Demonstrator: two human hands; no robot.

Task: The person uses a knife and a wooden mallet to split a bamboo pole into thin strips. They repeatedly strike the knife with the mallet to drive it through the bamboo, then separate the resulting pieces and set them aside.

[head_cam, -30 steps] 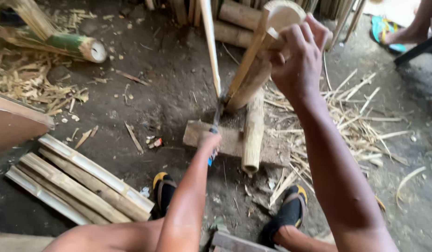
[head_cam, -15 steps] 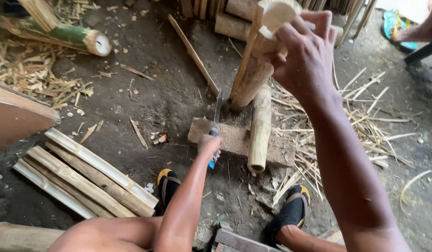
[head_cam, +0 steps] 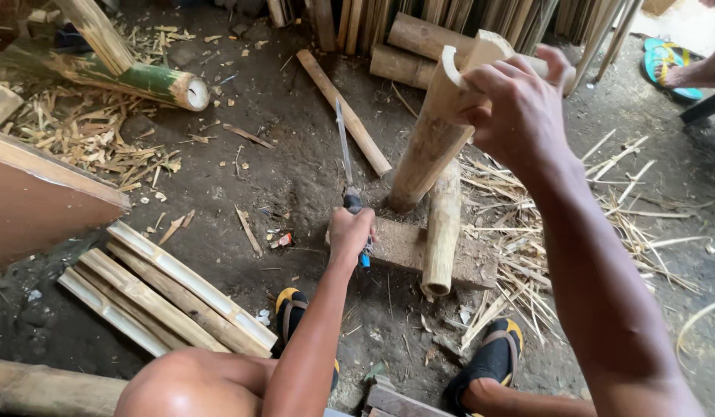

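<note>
Centrally, a split bamboo (head_cam: 435, 135) is stood tilted on a wood block (head_cam: 404, 245), its top gripped by the right hand (head_cam: 520, 108), fingers closed around the cut rim. A knife (head_cam: 343, 150) is held in the left hand (head_cam: 350, 234), fist shut on the handle, blade pointed up and away, just left of the bamboo's base. A short bamboo piece (head_cam: 442, 228) is laid across the block. Split slats (head_cam: 164, 297) are stacked on the dirt floor (head_cam: 296, 170) at left.
</note>
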